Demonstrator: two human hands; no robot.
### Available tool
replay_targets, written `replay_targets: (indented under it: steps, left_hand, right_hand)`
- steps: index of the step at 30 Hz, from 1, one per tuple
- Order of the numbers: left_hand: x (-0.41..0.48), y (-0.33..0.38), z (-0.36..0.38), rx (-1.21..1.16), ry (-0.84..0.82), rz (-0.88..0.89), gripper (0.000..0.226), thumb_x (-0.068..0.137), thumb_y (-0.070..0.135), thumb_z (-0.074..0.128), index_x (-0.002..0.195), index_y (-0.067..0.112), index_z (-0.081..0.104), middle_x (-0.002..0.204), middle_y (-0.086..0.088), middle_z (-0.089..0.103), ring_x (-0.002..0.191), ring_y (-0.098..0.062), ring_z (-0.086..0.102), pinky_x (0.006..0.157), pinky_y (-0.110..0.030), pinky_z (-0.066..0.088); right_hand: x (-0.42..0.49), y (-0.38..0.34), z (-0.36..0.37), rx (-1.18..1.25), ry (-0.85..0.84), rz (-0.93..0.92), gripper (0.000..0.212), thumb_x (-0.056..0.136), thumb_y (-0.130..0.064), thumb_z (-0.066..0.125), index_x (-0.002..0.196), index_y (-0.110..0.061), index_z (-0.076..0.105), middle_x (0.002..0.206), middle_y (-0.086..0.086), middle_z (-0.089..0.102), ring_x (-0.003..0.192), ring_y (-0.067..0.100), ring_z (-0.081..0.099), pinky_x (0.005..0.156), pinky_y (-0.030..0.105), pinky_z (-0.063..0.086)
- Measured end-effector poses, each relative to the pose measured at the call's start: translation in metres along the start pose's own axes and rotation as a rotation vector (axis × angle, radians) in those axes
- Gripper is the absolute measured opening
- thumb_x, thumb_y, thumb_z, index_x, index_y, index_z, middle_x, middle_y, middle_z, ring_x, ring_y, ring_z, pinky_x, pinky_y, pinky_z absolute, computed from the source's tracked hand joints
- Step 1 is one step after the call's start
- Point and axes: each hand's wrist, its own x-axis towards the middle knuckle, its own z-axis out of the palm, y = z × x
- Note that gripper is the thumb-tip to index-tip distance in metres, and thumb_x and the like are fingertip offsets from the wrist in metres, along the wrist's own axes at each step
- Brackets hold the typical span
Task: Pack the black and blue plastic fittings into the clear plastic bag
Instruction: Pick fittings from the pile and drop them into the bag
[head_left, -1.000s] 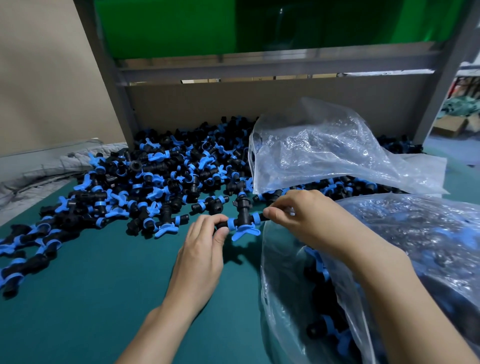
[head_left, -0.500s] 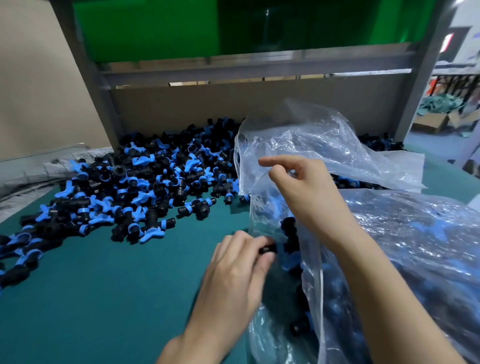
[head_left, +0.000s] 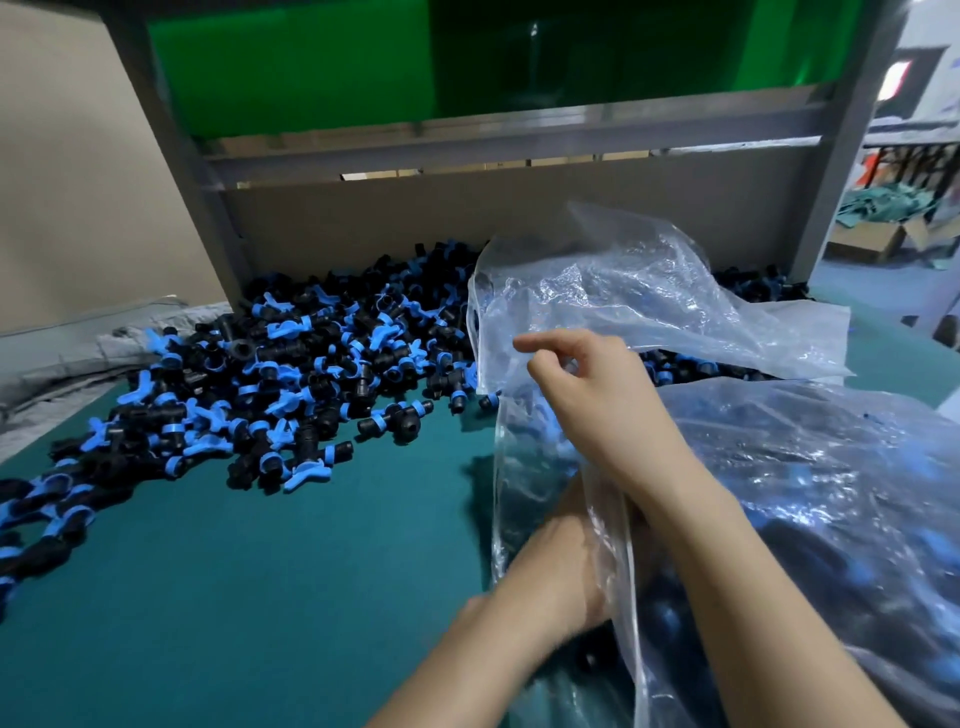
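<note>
Where the teal table (head_left: 249, 597) runs back to a grey frame (head_left: 208, 171), stock lies as follows. Black and blue fittings (head_left: 291, 384): loose heap across the far left and centre of the table, up against a brown back panel (head_left: 467, 218). Clear plastic bag (head_left: 810, 467): lying at the right, mouth facing left, dark and blue shapes visible through its wall. Right hand (head_left: 602, 405): raised at the bag's mouth, thumb and curled fingers pinching the upper rim, forefinger straight. Left hand (head_left: 561, 561): pushed into the mouth below; fingers veiled by plastic, so its grip cannot be told. More crumpled clear film (head_left: 649, 291) lies behind, over the heap.
</note>
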Motion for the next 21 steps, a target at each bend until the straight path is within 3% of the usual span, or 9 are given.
replay_targets:
  steps: [2, 5, 7, 9, 13, 18, 21]
  left_hand:
    - [-0.003, -0.003, -0.006, -0.117, 0.098, 0.133, 0.020, 0.090, 0.011, 0.050, 0.106, 0.014, 0.063, 0.113, -0.007, 0.064, 0.110, -0.028, 0.060, 0.089, -0.042, 0.050]
    - [-0.019, -0.022, -0.025, -0.067, 0.356, 0.149, 0.012, 0.085, 0.015, 0.049, 0.085, 0.020, 0.059, 0.084, 0.008, 0.061, 0.087, -0.016, 0.058, 0.074, -0.035, 0.046]
    - [-0.035, -0.043, -0.041, 0.056, 0.566, 0.096, 0.017, 0.093, 0.027, 0.048, 0.097, 0.029, 0.064, 0.090, 0.017, 0.061, 0.093, -0.005, 0.056, 0.082, -0.027, 0.044]
    - [-0.046, -0.068, -0.060, 0.293, 0.690, -0.052, 0.023, 0.098, 0.029, 0.048, 0.113, 0.031, 0.065, 0.103, 0.020, 0.065, 0.104, -0.009, 0.054, 0.092, -0.026, 0.041]
    - [-0.046, -0.103, -0.080, 0.450, 0.729, -0.549, 0.039, 0.100, 0.028, 0.045, 0.138, 0.020, 0.048, 0.130, -0.001, 0.056, 0.122, -0.023, 0.041, 0.103, -0.039, 0.031]
    - [-0.020, -0.117, -0.093, 0.701, 0.751, -0.588, 0.043, 0.099, 0.023, 0.047, 0.141, 0.013, 0.045, 0.144, -0.010, 0.045, 0.135, -0.029, 0.033, 0.110, -0.046, 0.026]
    - [-0.006, -0.127, -0.105, 0.771, 0.697, -0.660, 0.043, 0.101, 0.026, 0.045, 0.142, 0.013, 0.045, 0.150, -0.011, 0.039, 0.143, -0.031, 0.023, 0.119, -0.048, 0.012]
  right_hand:
    - [-0.002, 0.004, 0.004, -0.086, -0.045, 0.019, 0.032, 0.091, -0.021, 0.049, 0.108, -0.027, 0.075, 0.062, -0.017, 0.053, 0.059, 0.000, 0.053, 0.060, 0.020, 0.041]
    - [-0.004, 0.009, 0.009, -0.179, -0.088, 0.036, 0.031, 0.091, -0.022, 0.049, 0.108, -0.027, 0.076, 0.093, -0.007, 0.072, 0.089, 0.017, 0.065, 0.081, 0.032, 0.051]
    - [-0.003, 0.012, 0.010, -0.208, -0.101, 0.056, 0.031, 0.092, -0.022, 0.049, 0.107, -0.026, 0.075, 0.106, -0.004, 0.074, 0.099, 0.018, 0.065, 0.088, 0.037, 0.053]
    - [-0.003, 0.014, 0.010, -0.231, -0.124, 0.078, 0.031, 0.093, -0.023, 0.048, 0.108, -0.027, 0.075, 0.107, -0.006, 0.074, 0.100, 0.016, 0.065, 0.089, 0.037, 0.053]
    - [-0.005, 0.018, 0.010, -0.277, -0.180, 0.117, 0.032, 0.094, -0.024, 0.046, 0.112, -0.030, 0.072, 0.107, -0.005, 0.072, 0.099, 0.019, 0.064, 0.087, 0.038, 0.053]
    - [-0.006, 0.021, 0.010, -0.313, -0.200, 0.129, 0.034, 0.094, -0.023, 0.045, 0.115, -0.031, 0.071, 0.094, -0.006, 0.065, 0.094, 0.020, 0.062, 0.081, 0.036, 0.053]
    - [-0.007, 0.022, 0.010, -0.302, -0.206, 0.129, 0.034, 0.094, -0.023, 0.045, 0.115, -0.030, 0.071, 0.090, -0.008, 0.062, 0.094, 0.019, 0.062, 0.081, 0.036, 0.053]
